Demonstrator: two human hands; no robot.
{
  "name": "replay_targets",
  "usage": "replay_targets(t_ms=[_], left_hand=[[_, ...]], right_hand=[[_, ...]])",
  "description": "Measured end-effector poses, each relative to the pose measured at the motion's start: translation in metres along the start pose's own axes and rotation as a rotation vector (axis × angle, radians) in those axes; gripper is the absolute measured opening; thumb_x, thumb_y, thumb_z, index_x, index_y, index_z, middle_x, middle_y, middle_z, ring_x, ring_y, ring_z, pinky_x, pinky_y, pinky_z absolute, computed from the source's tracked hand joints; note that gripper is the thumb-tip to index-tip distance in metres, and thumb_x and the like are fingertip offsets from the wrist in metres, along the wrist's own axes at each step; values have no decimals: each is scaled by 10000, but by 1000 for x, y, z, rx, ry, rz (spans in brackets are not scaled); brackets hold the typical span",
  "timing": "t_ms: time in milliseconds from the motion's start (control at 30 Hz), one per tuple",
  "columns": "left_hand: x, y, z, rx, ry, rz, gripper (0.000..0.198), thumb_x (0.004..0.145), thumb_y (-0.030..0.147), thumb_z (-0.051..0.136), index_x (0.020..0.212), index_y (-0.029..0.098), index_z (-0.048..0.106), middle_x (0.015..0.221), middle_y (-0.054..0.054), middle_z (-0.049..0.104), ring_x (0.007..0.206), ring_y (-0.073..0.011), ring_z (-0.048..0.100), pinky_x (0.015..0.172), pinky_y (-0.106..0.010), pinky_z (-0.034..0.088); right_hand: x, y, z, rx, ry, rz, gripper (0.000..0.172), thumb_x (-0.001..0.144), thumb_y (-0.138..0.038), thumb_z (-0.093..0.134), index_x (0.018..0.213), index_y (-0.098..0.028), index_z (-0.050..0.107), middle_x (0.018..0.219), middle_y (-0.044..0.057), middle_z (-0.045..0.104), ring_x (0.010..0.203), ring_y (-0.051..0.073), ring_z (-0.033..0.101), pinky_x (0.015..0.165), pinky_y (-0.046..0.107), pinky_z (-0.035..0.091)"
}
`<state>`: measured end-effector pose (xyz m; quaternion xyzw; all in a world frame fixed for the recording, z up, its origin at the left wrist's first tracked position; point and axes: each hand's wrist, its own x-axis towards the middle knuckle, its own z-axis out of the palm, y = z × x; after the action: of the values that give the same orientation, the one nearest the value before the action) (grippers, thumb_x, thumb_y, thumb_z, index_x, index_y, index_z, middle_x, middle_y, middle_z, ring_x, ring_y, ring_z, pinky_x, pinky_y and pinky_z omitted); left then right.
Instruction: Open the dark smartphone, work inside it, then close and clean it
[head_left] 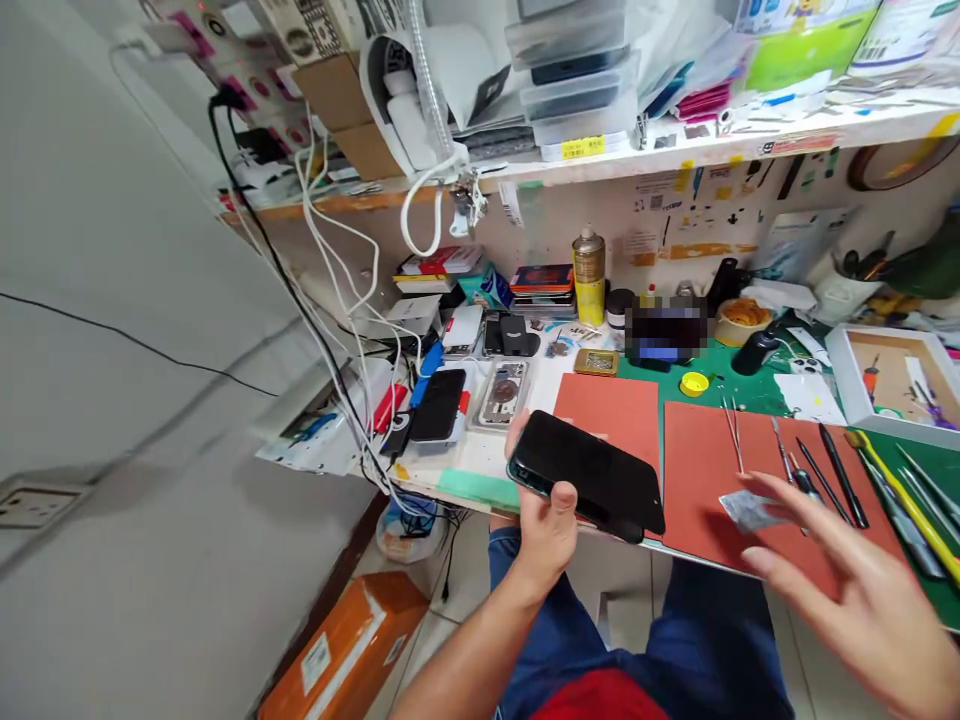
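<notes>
My left hand [546,520] grips a black smartphone [589,472] by its near edge, screen up, held over the front edge of the workbench. My right hand [847,590] hovers with fingers spread and blurred over the red mat [712,490], holding nothing. Just beyond its fingertips lies a small grey packet [746,510]. To the right on that mat lie tweezers [733,432] and several thin hand tools [825,482].
A second red mat [607,405] lies behind the phone. Another dark phone [437,405] and an opened phone back [504,393] lie at left among white cables [352,330]. A yellow spray can [589,275], white tray [896,380], cluttered shelf above, cardboard box [349,650] on the floor.
</notes>
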<state>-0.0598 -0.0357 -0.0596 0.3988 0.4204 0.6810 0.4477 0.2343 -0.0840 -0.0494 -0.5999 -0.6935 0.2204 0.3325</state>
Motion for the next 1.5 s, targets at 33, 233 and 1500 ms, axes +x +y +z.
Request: replay_targets(t_ms=[33,233,1500], left_hand=[[-4,-1,4,-19,-56,-17,951,861,817,751,1596,269,501,1316,-173,780,1202,-340,793,1086,-505,627],[-19,9,18,-40,-240,-182,1037,863,791,769,1668,283,357,1363,-189,744,1101,-325,820,1063,-510,631],[-33,-10,9,-197,-275,-216,1080,683,692,964,1583,347,477,1486,-157,677,1372,-365,686,1189,-518,535]], right_hand=[[4,-21,5,31,-88,-2,764,1000,-616,709,1676,-337,489,1584,117,679,1432,414,673,1129,567,624],[37,-71,26,273,-342,15,893,923,-544,841,1684,-273,460,1564,151,690,1427,371,688,1212,603,567],[23,-77,66,255,-263,-155,985,908,-233,800,1740,-301,278,1643,141,620,1483,350,640,1147,497,637]])
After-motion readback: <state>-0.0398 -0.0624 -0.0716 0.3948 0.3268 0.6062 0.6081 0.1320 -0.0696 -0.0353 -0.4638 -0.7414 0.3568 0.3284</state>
